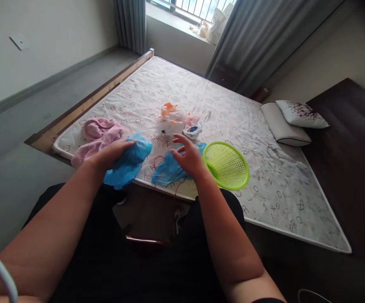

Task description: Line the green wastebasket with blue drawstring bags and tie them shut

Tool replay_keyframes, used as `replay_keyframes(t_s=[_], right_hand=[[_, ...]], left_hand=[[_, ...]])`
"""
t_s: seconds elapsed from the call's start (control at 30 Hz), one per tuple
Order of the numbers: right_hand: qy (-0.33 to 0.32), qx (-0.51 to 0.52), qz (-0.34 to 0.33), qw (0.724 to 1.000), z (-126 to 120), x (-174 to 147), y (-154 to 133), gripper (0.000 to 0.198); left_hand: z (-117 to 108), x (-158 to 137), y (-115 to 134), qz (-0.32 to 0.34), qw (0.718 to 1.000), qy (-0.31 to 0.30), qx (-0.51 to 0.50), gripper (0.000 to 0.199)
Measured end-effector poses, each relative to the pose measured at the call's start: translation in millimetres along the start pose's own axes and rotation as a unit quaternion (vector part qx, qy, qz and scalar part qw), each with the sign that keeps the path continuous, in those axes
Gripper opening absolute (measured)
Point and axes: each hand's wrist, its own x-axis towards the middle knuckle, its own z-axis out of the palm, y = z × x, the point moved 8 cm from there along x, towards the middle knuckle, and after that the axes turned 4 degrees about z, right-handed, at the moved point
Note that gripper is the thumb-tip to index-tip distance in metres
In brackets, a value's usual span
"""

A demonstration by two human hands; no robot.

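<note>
Here the left hand (111,153) grips a blue bag (128,164), the right hand (187,158) rests open on another blue bag (168,170).

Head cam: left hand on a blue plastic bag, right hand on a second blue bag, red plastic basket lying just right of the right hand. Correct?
Not quite: the basket is lime green, not red. The head view shows the lime-green plastic mesh basket lying on its side just right of the right hand. The rest holds: the left hand rests on one crumpled blue plastic bag, the right hand on a second blue plastic bag.
</note>
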Motion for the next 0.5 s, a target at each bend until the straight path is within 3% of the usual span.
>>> replay_keyframes(t_s=[0.1,0.13,0.23,0.3,0.4,0.5], right_hand=[[-0.162,-0.022,-0.008,0.986,48,-8,2,0.088],[-0.198,-0.034,-0.011,0.979,60,-11,3,0.081],[-0.228,-0.053,-0.011,0.972,79,-13,5,0.023],[-0.224,-0.047,0.013,0.973,81,-10,8,0.011],[-0.211,0.075,0.137,0.965,77,-1,27,0.01],[-0.08,0.296,0.269,0.913,60,11,54,0.011]], left_hand=[[18,-11,-5,-0.035,0.993,-0.108,0.018,0.041],[24,-17,-3,-0.032,0.99,-0.139,0.018,0.04],[38,-33,7,-0.022,0.983,-0.18,-0.003,0.037],[43,-40,14,-0.029,0.985,-0.168,-0.028,0.041],[38,-36,26,-0.002,0.991,-0.098,-0.091,0.043],[9,-17,38,0.117,0.979,0.049,-0.157,0.041]])
